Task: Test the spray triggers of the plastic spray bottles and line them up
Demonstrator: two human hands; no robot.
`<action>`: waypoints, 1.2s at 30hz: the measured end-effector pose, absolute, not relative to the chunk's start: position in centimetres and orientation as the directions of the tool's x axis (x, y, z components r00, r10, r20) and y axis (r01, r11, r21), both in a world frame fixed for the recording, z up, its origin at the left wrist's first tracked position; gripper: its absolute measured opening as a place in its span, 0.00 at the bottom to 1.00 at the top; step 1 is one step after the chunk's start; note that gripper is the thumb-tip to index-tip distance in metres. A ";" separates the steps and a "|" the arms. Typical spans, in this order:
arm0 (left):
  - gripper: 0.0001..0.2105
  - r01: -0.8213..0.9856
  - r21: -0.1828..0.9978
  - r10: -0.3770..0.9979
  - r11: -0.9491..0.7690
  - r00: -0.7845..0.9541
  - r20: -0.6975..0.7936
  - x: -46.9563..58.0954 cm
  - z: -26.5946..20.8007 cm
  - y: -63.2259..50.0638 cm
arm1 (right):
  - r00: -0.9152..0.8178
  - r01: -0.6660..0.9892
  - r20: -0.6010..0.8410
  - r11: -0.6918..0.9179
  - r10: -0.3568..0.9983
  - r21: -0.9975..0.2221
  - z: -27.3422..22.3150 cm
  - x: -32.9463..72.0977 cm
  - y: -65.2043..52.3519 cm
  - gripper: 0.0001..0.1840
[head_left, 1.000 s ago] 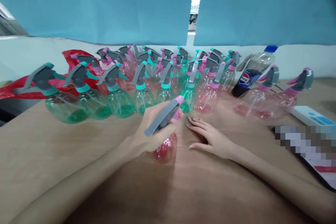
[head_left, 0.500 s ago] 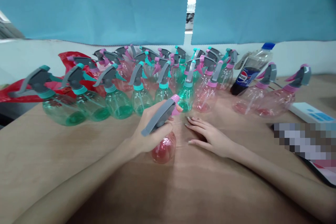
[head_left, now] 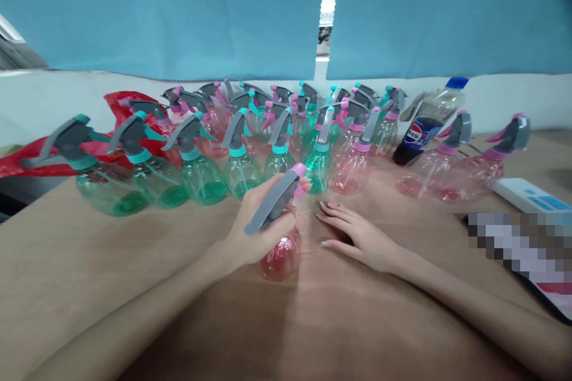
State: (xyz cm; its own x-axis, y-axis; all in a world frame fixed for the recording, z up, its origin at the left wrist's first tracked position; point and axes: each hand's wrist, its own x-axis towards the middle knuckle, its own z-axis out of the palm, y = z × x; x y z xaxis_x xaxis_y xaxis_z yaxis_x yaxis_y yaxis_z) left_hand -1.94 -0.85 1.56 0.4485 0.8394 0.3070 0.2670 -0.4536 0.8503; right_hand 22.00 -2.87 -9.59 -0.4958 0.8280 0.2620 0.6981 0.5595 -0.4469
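My left hand (head_left: 254, 223) is wrapped around the neck of a pink spray bottle (head_left: 282, 259) with a grey and pink trigger head. Its base looks to be on the table or just above it; I cannot tell which. To the right, my right hand (head_left: 357, 235) lies palm down on the table with its fingers stretched out, holding nothing. Beyond both hands stands a front row of green spray bottles (head_left: 204, 181) with teal collars. A pink spray bottle (head_left: 351, 169) ends that row on the right.
More spray bottles crowd behind the front row. Two pink spray bottles (head_left: 471, 169) stand at the right near a leaning cola bottle (head_left: 417, 131). A white box (head_left: 531, 193) and a partly blurred dark-edged flat object (head_left: 531, 277) lie at the right. Red plastic (head_left: 27, 158) lies at the left.
The view has shifted very slightly. My left hand keeps its grip on the pink spray bottle, and my right hand stays flat on the table.
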 end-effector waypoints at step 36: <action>0.19 0.322 0.774 0.804 -0.546 0.461 0.376 -2.0 1.5 -0.6 | -0.516 0.716 0.263 0.579 0.815 -0.390 -9.6 22.2 -2.8 0.31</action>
State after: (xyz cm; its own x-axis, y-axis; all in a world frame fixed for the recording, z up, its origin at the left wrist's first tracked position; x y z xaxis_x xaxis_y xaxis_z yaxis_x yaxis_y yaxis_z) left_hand -1.98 -0.61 1.49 0.4605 0.8042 0.3757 0.3216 -0.5456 0.7739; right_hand 22.15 -2.79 -9.60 -0.5158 0.8152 0.2634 0.7162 0.5790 -0.3896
